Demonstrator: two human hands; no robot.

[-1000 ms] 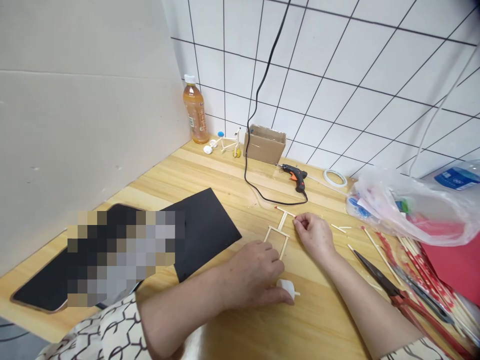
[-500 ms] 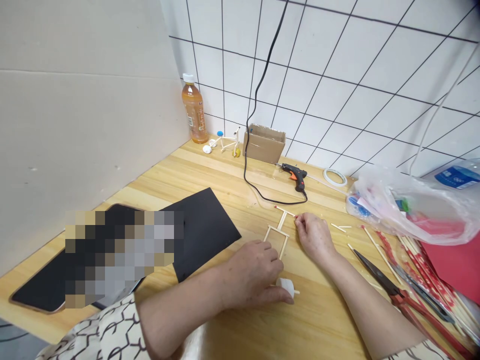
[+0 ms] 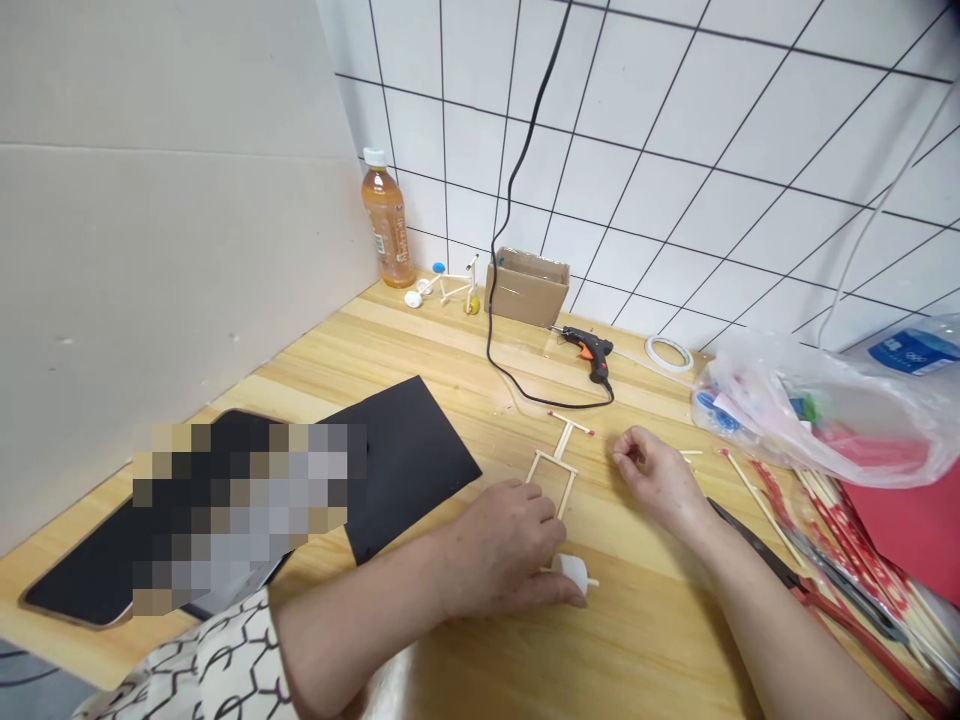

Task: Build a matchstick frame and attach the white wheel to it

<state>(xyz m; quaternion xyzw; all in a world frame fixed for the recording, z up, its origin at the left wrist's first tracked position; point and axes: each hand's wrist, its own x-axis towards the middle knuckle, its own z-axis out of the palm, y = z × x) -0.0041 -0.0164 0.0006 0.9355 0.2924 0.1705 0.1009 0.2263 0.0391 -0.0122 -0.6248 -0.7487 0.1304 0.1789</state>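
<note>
A small frame of matchsticks (image 3: 556, 462) lies on the wooden tabletop, its crosspiece at the far end tipped red at both ends. Over its near end rests my left hand (image 3: 499, 545), fingers curled down on the sticks and hiding that part. Its thumb lies against a white round wheel (image 3: 571, 573) with a thin stick poking out of its side. To the right of the frame, apart from it, my right hand (image 3: 651, 478) hovers with fingers curled in and nothing visible in them.
Scissors (image 3: 780, 570) and bundled matchsticks (image 3: 862, 560) lie right, by a plastic bag (image 3: 832, 410). Behind are a glue gun (image 3: 591, 350), tape roll (image 3: 669, 353), cardboard box (image 3: 529, 288), small stick-built tricycle (image 3: 454, 285) and bottle (image 3: 388, 230). Black sheet (image 3: 416, 460) and phone (image 3: 82, 575) lie left.
My right hand has drawn back to the right, away from the red-tipped crosspiece, uncovering its end. My left hand stays on the frame and wheel.
</note>
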